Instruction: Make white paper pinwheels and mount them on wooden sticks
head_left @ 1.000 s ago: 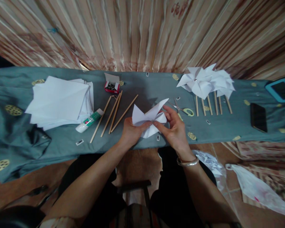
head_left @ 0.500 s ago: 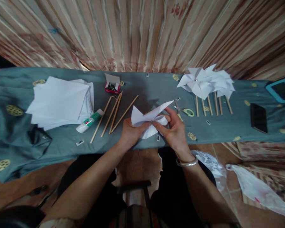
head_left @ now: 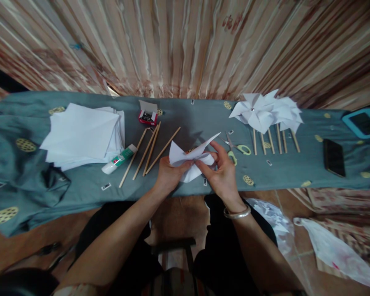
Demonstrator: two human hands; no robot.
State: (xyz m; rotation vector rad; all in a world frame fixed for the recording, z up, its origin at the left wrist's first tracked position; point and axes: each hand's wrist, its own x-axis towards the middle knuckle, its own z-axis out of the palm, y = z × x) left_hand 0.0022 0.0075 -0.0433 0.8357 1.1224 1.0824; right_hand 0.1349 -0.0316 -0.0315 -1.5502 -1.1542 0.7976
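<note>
A white paper pinwheel [head_left: 189,158], partly folded with some points turned in and others sticking up, is held above the near edge of the cloth-covered table. My left hand [head_left: 169,174] grips its left side, the thumb pressing toward the centre. On the right side, my right hand [head_left: 223,172] pinches it, its thumb at the centre beside the left thumb and its index finger behind a raised point. Green-handled scissors [head_left: 239,149] lie just beyond my right hand. Several wooden sticks [head_left: 163,151] lie to the left of the paper.
Stacked white paper [head_left: 83,129] and a glue bottle [head_left: 119,159] lie on the left of the table [head_left: 203,119]. Behind the sticks stands an open red box [head_left: 148,117] of small dark pieces. Finished pinwheels [head_left: 259,113], a phone [head_left: 334,157] and a blue-framed device [head_left: 364,123] are at the right.
Both thumbs have drawn slightly closer together at the centre of the paper. The view has shifted a little; the objects on the table stay in place.
</note>
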